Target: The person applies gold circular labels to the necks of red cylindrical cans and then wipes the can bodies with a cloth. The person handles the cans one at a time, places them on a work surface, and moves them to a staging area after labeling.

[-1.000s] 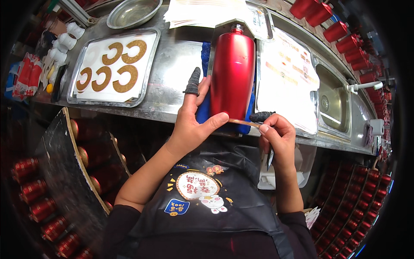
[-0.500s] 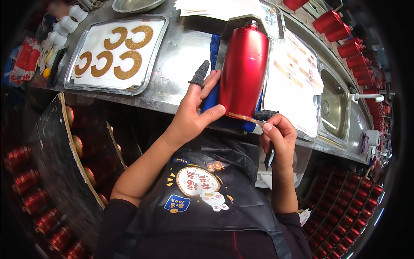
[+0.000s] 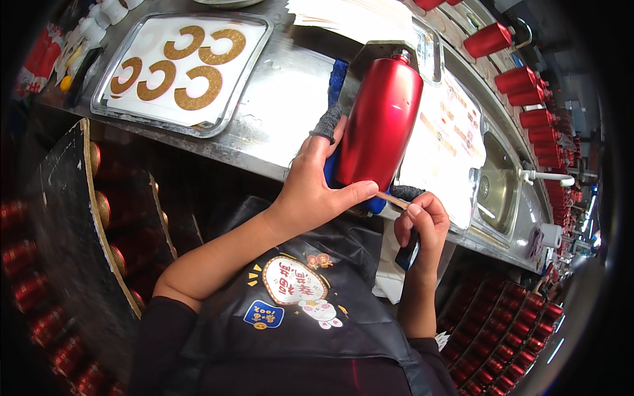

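Against the red bottle (image 3: 384, 122), left fingers (image 3: 360, 193) spread, right fingers (image 3: 422, 216) pinching a narrow strip (image 3: 392, 199).

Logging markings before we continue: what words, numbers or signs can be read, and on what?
Apron, white oval: red characters, wording not copied.
Apron, blue badge: lettering, likewise not copied.
Red bottle: no print visible.
White sheet beside it: reddish marks, too small to read.
Red containers, lower left: print blurred.
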`<state>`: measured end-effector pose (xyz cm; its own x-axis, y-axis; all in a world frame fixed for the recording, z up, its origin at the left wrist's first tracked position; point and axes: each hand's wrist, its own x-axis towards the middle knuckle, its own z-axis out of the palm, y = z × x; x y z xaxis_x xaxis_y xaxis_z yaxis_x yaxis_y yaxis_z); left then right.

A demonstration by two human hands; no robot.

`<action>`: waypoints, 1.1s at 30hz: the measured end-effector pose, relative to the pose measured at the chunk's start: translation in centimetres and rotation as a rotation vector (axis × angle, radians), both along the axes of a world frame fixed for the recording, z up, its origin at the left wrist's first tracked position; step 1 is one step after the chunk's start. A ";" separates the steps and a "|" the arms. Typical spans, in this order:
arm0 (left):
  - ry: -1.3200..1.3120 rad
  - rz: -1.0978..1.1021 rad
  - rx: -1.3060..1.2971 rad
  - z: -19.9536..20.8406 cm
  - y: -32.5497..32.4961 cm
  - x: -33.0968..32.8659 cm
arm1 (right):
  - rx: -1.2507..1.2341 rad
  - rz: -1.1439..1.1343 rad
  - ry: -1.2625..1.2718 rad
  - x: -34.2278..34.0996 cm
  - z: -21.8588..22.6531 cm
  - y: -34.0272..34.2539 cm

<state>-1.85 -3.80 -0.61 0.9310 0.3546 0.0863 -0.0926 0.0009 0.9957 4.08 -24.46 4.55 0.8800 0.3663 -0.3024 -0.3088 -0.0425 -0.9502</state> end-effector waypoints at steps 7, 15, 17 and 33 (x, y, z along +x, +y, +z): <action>0.008 -0.129 -0.186 -0.4 1.1 -0.4 | -0.008 0.020 -0.010 -0.2 0.1 0.6; -0.031 -0.248 -0.529 -1.3 3.0 -0.6 | -0.085 0.029 -0.042 -0.2 0.3 0.8; -0.038 -0.249 -0.467 -1.4 2.7 -0.6 | -0.088 0.033 -0.046 -0.2 0.4 0.7; -0.058 -0.145 -0.216 -0.3 0.7 -0.4 | 0.018 -0.017 -0.029 -0.2 0.1 0.0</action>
